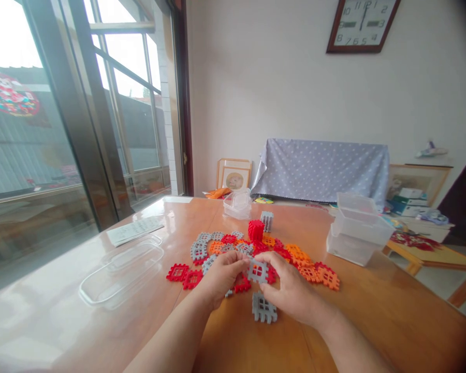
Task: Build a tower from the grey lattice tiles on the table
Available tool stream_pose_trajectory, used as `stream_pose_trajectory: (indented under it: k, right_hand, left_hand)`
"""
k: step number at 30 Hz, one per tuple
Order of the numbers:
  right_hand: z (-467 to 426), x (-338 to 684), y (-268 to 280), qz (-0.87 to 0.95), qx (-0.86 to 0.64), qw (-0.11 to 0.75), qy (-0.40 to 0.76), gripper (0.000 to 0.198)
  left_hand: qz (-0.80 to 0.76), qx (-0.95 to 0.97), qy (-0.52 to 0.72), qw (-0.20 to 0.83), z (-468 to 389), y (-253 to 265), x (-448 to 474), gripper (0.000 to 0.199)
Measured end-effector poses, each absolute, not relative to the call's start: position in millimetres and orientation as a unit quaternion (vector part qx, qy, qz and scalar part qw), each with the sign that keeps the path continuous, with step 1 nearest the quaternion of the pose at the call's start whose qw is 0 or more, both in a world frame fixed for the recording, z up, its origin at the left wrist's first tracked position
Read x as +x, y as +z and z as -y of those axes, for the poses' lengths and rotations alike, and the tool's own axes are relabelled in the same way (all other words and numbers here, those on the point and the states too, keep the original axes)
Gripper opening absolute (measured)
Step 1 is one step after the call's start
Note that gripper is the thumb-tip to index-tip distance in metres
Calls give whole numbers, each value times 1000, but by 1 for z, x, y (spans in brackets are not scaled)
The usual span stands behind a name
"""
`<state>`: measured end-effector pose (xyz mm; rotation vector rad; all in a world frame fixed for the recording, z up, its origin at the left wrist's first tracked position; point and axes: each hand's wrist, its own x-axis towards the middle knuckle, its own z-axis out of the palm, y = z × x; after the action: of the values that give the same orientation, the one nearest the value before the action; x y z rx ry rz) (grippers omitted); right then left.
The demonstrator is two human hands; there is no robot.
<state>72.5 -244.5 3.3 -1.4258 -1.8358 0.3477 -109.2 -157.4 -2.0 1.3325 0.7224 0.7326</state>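
Observation:
A grey window-shaped building piece [258, 271] is held up between my two hands over the wooden table. My left hand [228, 272] pinches its left edge with thumb and fingertips. On its right side, the thumb and fingers of my right hand [289, 285] grip the piece. Just below, a small stack of grey window-shaped pieces [264, 309] lies on the table. Behind my hands spreads a loose pile of red, grey and orange pieces [221, 247]. A red block of pieces [256, 230] and a grey block [267, 221] stand at the pile's far side.
Clear plastic boxes [353, 233] stand at the right, and a smaller clear container [237, 204] is at the back. Clear lids [86, 296] and printed sheets [135, 231] lie on the left of the table [140, 331]. A glass door [81, 103] is beyond the left edge.

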Motion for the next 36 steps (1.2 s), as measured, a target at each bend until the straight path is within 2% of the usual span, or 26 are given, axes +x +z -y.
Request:
stream_pose_trajectory:
  k: [6, 11, 18, 22, 28, 32, 36]
  right_hand:
    - [241, 75, -3, 728, -563, 389, 40, 59]
    - [239, 72, -3, 701, -600, 385, -12, 52]
    - [235, 70, -8, 688, -606, 400, 9, 53]
    - [237, 78, -8, 693, -601, 392, 69, 57]
    - [256, 95, 4, 735, -580, 290, 198, 67]
    - [267, 92, 16, 766, -572, 227, 187, 66]
    - [269, 86, 19, 789, -566, 184, 151, 54]
  left_hand:
    - [-318, 547, 352, 690, 154, -11, -105, 19]
    - [-297, 525, 375, 704, 155, -11, -104, 19]
    - [-284, 558, 359, 693, 158, -11, -103, 20]
    - [-285, 579, 327, 691, 160, -9, -103, 21]
    - [-311, 597, 370, 640, 157, -5, -107, 12]
    - [-333, 597, 396, 613, 155, -2, -108, 7]
    - [-373, 595, 397, 591, 156, 1, -109, 6]
